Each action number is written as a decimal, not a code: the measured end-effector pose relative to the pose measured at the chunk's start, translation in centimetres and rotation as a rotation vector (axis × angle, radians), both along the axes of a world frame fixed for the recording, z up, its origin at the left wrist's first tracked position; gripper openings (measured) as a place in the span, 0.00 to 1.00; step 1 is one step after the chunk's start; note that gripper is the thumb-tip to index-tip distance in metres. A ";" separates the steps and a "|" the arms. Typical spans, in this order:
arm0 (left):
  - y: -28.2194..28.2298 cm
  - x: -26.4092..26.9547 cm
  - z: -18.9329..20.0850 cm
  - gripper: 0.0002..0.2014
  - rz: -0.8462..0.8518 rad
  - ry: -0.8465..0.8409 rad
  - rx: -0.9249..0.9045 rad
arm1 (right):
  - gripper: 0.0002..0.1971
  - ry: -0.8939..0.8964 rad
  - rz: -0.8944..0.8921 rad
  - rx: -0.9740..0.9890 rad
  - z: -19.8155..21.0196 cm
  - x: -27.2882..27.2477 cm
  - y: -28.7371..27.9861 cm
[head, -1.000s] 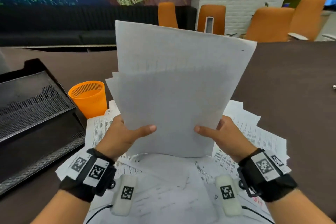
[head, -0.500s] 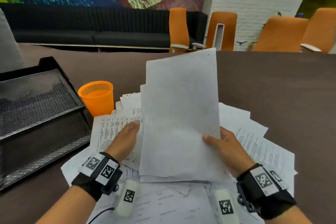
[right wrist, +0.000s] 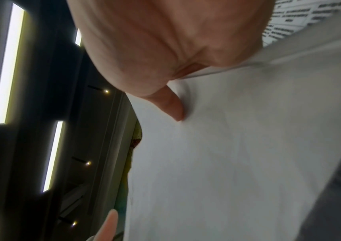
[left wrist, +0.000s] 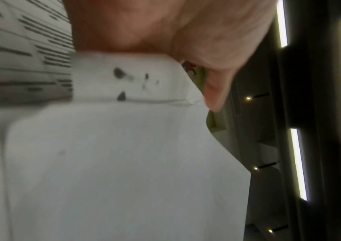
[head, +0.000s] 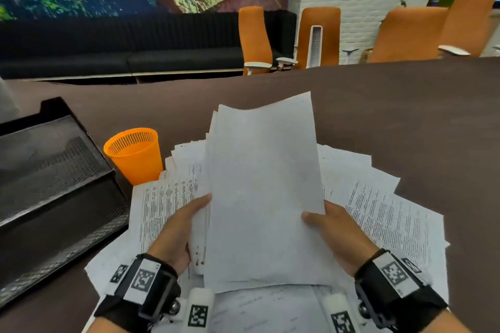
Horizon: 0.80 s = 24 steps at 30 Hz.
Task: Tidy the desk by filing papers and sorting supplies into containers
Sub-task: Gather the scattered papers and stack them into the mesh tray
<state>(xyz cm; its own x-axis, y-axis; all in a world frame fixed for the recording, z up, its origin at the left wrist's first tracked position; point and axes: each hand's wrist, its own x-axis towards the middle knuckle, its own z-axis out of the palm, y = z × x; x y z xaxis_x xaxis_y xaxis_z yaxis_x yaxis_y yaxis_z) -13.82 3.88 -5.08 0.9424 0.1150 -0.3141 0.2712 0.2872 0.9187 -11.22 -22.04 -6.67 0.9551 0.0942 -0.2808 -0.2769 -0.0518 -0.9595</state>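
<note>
Both hands, left hand (head: 178,227) and right hand (head: 334,230), are clamped on the sheaf of papers (head: 263,197), best squared against the worktop (head: 405,116) before filing in the tray (head: 54,184) beyond the left hand.

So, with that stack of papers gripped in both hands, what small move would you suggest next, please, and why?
Probably tap the stack on its bottom edge to square it: sheets fan out unevenly at its top left. The left hand and right hand already grip opposite sides, and the black mesh tray waits on the left.
</note>
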 end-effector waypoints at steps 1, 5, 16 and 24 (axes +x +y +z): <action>-0.3 -0.4 -0.4 0.10 -0.066 0.019 0.014 | 0.13 0.014 0.011 0.008 -0.2 -0.1 0.2; -1.1 -1.3 -2.7 0.15 -0.145 0.068 0.124 | 0.10 -0.030 0.000 -0.067 -0.5 -0.6 1.3; 1.3 -1.2 3.0 0.29 -0.182 -0.386 0.202 | 0.16 -0.380 0.070 0.343 5.8 -0.4 0.2; 1.1 -1.8 4.0 0.25 -0.127 -0.476 0.335 | 0.19 -0.457 0.081 0.115 6.2 -1.5 0.3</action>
<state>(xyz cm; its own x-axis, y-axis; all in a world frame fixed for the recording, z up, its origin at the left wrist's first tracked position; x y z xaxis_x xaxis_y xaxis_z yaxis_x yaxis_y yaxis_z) -15.61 4.95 -1.03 0.9835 0.0119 0.1806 -0.1799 -0.0468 0.9826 -12.68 -21.74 -0.50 0.9666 0.1796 0.1831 0.1754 0.0576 -0.9828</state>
